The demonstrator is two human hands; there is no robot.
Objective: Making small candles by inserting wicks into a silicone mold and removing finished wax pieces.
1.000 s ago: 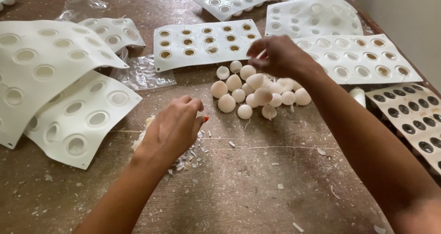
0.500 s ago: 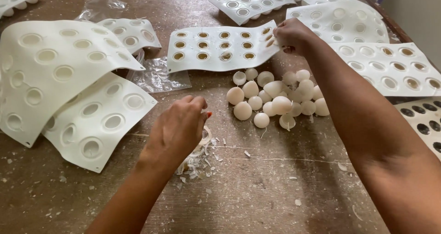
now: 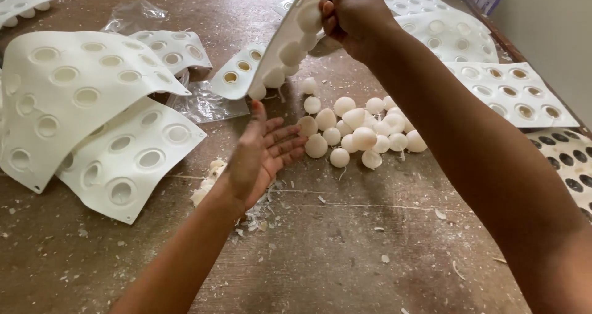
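A worn wooden table (image 3: 345,252) fills the view, dusted with pale flakes and crumbs. On its left side lie two big white moulds (image 3: 80,98), floppy sheets with round cavities, one overlapping the other, with a smaller sheet behind them. More white sheets (image 3: 505,89) lie along the right edge, and a dark tray of holes (image 3: 570,163) shows at the far right. The person's right hand (image 3: 351,9) is clenched on one end of a white silicone mould (image 3: 271,61), lifting it off the table so that it hangs bent, its rounded cups bulging toward me and its low end just above the tabletop. The left hand (image 3: 262,157) is released, palm up and fingers spread, holding nothing, right under the hanging edge of the mould. Just beyond its fingertips sits a pile of small cream-coloured balls (image 3: 361,132), some with a thin thread sticking out. A crumpled clear plastic bag (image 3: 206,101) lies beneath the lifted mould's low end, and a little heap of white scraps (image 3: 253,212) lies beside the left wrist.
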